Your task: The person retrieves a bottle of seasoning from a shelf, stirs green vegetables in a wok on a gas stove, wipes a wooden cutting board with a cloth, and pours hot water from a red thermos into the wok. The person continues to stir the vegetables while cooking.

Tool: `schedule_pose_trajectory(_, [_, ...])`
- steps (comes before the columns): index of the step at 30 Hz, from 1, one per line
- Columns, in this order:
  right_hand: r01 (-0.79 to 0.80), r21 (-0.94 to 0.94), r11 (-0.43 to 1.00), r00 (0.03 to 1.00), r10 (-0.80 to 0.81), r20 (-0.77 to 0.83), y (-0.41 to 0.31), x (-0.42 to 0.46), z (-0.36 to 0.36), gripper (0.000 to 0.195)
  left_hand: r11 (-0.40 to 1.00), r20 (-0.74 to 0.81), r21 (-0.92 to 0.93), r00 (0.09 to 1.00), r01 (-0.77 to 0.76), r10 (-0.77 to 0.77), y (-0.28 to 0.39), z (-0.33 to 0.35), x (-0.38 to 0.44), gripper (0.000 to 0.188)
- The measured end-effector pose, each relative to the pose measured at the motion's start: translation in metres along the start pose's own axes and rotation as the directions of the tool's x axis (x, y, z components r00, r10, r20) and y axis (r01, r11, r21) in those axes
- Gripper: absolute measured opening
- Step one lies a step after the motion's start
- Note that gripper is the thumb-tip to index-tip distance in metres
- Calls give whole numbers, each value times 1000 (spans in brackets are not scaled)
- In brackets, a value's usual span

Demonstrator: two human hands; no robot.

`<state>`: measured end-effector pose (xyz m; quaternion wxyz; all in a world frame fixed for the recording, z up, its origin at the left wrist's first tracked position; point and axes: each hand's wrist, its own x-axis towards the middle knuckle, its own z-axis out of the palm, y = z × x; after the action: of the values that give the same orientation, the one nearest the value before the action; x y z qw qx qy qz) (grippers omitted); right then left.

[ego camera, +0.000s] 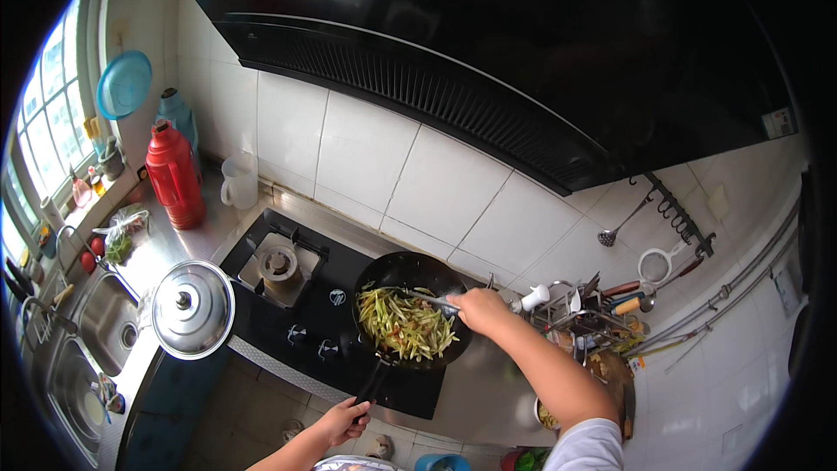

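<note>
A black wok (451, 275) stands over the right burner of the black gas stove (261, 317), with sliced green vegetables and small brown pieces (405, 324) heaped in it. My left hand (345, 420) grips the wok's black handle (371, 389), which points towards me. At the wok's right rim, my right hand (482, 311) is closed on the handle of a metal spatula (428, 299); its blade is not clearly visible among the food. A shiny metal lid with a knob (193, 311) lies left of the stove, near the bare left burner (278, 263).
A red thermos flask (174, 176), a translucent plastic jug (240, 181) and a bagged green vegetable (119, 248) stand at the back left, above a double sink (108, 324). A utensil rack (569, 311) and a bowl (546, 413) are at right. A black range hood (418, 88) overhangs the stove.
</note>
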<state>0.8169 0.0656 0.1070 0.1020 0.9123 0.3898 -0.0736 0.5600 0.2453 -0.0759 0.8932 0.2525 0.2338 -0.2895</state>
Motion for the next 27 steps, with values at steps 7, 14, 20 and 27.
schedule_pose_trajectory(7, [-16, -137, 990, 990, -3, -142, -5, -106, -21, 32, 999, 41, -17, 998, 42, -41, 6, -4, 2, 15])
schedule_pose_trajectory(14, [-50, -195, 980, 999, 53, 9, -76, -146, -63, 20, 993, 125, -67, 988, 94, -85, 12, -11, 0, 15])
schedule_pose_trajectory(20, [-197, -130, 972, 978, 186, -93, -78, -102, 10, 16, 989, 51, 34, 989, 141, -142, 11, -6, 6, 23])
schedule_pose_trajectory(27, [-179, 204, 963, 983, 181, 7, -125, -113, -58, 17, 988, 77, 93, 988, 125, -132, 13, -15, 2, 19])
